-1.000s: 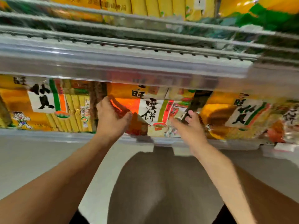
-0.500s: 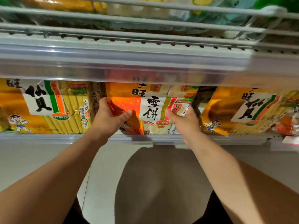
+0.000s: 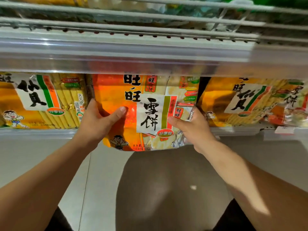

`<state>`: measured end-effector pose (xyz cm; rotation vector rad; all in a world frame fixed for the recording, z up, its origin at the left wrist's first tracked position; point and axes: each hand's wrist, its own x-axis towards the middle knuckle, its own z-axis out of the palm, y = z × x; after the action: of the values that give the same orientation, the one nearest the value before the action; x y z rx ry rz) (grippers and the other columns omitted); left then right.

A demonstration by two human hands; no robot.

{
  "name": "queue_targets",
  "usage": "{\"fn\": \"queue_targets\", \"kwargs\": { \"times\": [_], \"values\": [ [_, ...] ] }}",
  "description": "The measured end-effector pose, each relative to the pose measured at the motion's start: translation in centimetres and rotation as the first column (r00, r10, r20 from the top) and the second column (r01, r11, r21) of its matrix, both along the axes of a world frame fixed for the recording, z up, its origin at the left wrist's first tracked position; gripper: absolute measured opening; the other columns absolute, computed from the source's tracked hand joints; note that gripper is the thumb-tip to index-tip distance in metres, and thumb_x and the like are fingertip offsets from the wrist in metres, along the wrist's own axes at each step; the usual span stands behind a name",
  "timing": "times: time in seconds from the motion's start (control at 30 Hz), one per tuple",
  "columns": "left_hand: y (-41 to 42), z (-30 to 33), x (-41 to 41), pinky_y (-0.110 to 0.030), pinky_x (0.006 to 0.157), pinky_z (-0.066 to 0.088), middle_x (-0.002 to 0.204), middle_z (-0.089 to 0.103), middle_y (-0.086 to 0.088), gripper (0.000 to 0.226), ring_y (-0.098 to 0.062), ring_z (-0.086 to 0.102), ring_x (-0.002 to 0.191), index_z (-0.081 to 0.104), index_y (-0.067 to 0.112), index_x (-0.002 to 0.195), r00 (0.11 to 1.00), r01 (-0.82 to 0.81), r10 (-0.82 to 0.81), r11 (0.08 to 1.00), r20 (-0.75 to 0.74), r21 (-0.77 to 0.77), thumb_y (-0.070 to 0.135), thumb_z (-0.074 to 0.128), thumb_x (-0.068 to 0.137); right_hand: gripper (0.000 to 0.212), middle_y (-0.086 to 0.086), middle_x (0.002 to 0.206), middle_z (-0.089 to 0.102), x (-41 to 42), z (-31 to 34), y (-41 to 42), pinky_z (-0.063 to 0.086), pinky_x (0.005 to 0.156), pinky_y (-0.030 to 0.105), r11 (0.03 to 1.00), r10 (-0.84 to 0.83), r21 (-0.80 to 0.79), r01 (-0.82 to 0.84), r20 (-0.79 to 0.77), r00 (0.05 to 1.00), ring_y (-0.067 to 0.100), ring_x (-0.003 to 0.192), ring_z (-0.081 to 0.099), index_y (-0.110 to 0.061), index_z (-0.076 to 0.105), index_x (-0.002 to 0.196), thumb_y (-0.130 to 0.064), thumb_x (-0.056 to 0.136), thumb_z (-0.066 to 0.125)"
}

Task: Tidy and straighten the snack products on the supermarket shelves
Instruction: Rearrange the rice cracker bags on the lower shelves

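Note:
An orange and white rice-cracker bag (image 3: 115, 90) with black characters hangs partly out over the front edge of the lower shelf (image 3: 36, 133). My left hand (image 3: 98, 121) grips its left edge, thumb across the orange front. My right hand (image 3: 191, 129) grips its right side, thumb on the white label. The bag stands upright, its bottom below the shelf lip. The fingers behind the bag are hidden.
Yellow cracker bags (image 3: 41, 100) stand to the left, and more yellow (image 3: 233, 100) and pale bags fill the shelf to the right. A clear price rail (image 3: 116, 52) and wire shelf (image 3: 133, 17) run overhead. Grey floor lies below.
Both hands closed on the orange bag's sides and drew it forward and down, so it now overhangs the shelf edge. The camera also came closer to the shelf.

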<state>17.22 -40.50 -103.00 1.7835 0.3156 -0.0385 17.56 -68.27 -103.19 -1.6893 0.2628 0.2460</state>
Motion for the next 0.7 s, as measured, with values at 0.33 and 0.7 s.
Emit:
{"fn": "queue_targets", "kwargs": {
  "times": [0.33,0.7],
  "values": [
    [-4.5,12.1,-16.3,-0.022,0.042,0.040,0.061,0.057,0.005,0.047,-0.007,0.054,0.051,0.053,0.017,0.072,0.869,0.090,0.017,0.977,-0.494,0.191,0.056,0.079,0.065,0.039,-0.014,0.084,0.075,-18.5,13.2,-3.4,0.056,0.062,0.017,0.999,-0.034,-0.035,0.022,-0.408,0.912,0.002,0.074,0.071,-0.030,0.065,0.096,-0.027,0.064,0.088],
    [-11.0,41.0,-22.1,-0.049,0.065,0.056,0.080,0.068,-0.001,0.073,-0.025,0.068,0.073,0.054,0.024,0.087,0.743,0.522,-0.435,0.852,-0.509,0.035,0.068,0.082,0.037,0.046,-0.012,0.096,0.075,-35.3,47.3,-8.0,0.058,0.069,0.027,0.902,-0.431,-0.155,0.403,-0.357,0.829,0.012,0.086,0.072,-0.037,0.064,0.109,-0.046,0.069,0.083]
  ]
}}
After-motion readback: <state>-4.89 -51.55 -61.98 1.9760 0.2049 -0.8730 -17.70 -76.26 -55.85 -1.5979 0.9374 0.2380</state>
